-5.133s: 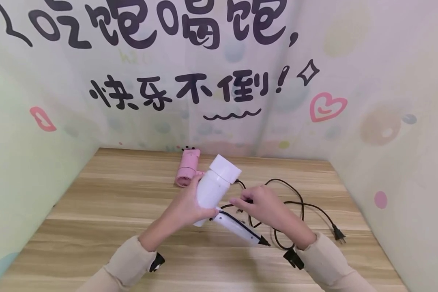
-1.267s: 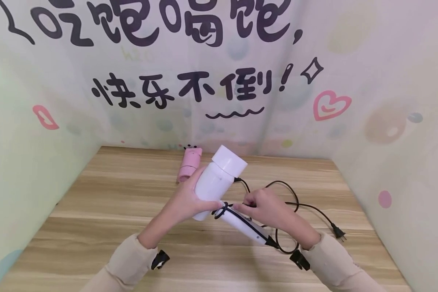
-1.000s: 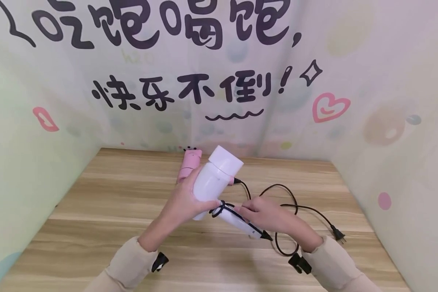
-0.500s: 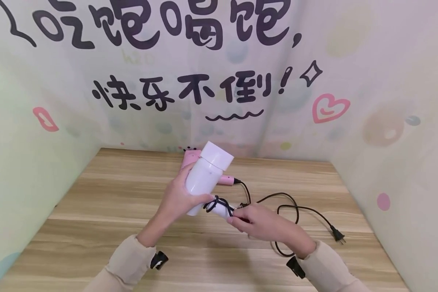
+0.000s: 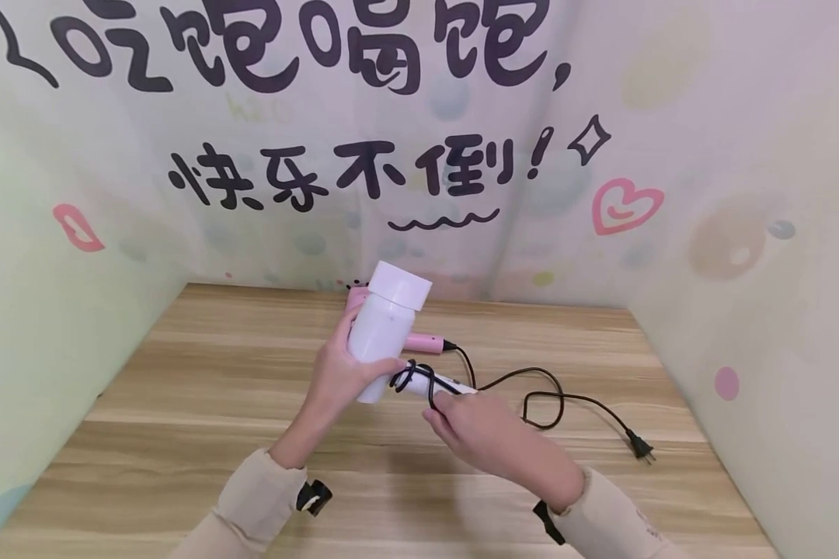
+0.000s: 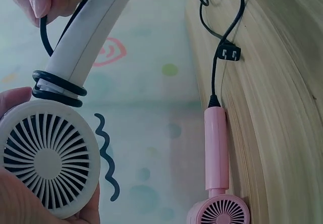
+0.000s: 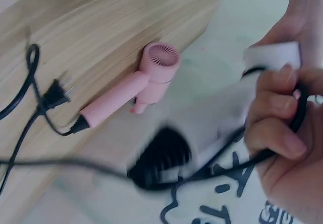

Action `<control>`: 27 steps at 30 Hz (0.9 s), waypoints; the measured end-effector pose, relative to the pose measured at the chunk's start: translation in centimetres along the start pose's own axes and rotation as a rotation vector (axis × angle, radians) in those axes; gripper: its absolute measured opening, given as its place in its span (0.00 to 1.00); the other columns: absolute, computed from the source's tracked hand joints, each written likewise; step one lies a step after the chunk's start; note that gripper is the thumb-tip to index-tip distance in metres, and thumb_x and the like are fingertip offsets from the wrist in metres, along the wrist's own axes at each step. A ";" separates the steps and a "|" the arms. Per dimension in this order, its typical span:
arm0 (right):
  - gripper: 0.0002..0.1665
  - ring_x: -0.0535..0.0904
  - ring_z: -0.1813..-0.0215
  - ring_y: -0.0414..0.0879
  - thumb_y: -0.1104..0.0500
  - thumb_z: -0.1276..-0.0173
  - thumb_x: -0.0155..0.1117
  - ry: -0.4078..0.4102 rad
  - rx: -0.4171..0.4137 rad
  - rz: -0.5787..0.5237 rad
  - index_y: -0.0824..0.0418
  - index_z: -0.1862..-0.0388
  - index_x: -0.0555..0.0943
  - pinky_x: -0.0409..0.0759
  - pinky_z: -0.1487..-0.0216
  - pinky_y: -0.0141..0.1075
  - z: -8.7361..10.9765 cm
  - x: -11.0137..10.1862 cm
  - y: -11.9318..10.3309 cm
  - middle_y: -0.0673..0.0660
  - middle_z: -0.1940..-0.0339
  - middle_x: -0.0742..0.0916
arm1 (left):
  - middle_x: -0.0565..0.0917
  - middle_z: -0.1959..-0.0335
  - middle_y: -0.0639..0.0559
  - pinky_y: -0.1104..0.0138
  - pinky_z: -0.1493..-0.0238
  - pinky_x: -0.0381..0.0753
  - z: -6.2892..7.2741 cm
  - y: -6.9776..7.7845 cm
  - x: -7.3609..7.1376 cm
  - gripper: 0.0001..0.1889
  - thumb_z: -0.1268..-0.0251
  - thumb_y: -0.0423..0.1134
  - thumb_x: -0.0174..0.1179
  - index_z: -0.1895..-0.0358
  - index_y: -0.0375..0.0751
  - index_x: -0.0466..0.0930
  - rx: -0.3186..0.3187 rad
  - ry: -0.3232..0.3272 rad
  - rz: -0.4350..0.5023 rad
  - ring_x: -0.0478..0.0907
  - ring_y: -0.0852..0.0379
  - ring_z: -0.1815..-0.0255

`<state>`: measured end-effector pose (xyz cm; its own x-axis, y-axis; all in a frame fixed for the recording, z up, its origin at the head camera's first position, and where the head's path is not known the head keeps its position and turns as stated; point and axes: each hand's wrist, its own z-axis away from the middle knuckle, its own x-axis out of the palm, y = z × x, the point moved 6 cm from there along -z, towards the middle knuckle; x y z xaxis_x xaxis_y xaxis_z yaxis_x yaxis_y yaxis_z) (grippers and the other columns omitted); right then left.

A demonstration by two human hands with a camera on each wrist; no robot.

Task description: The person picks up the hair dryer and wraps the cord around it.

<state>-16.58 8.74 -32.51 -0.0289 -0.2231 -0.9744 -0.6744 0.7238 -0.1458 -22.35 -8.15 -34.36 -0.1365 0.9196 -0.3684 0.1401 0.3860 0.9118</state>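
Wht hair dryer (image 5: 380, 338), 1 pc.: held up off wood-grain table (image 5: 182, 380), abt. ctr., barrel tilted, wide wht nozzle (image 5: 400, 286) at far end, handle (image 6: 91, 37) toward near R. Slotted round grille (image 6: 48, 163) faces L-wrist cam. L hand (image 5: 339, 369): fingers wrapped round barrel, thumb by handle's base. R hand (image 5: 478, 431): fingers curled round blk cord (image 7: 260, 158) beside handle. Cord loops (image 6: 59, 90) encircle handle next to barrel; strain relief at handle's end blurred in R-wrist view. Pink hair dryer (image 7: 113, 100), 1 pc.: lies far side of table, partly behind wht unit in head view; 2nd blk cord (image 5: 464, 365) leaves its handle. 2-pin plug (image 5: 639, 446), blk: on table, R side, well apart from both hands. Backdrop (image 5: 287, 241): pale, w/ blk Chinese lettering, pink heart print (image 5: 627, 206) at R.
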 end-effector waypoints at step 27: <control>0.12 0.63 0.80 0.39 0.57 0.26 0.45 -0.009 0.103 -0.245 0.58 0.71 0.65 0.64 0.79 0.30 -1.3 1.7 -1.4 0.45 0.84 0.64 | 0.76 0.49 0.55 0.59 0.66 0.74 0.4 1.9 -0.2 0.46 0.66 0.48 0.76 0.36 0.57 0.63 0.258 0.152 -0.196 0.74 0.53 0.58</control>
<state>-16.66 6.50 -33.75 0.1326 -0.3942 -0.9094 -0.5821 0.7116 -0.3934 -21.68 -7.57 -32.63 -0.3271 0.8125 -0.4826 0.3374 0.5774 0.7435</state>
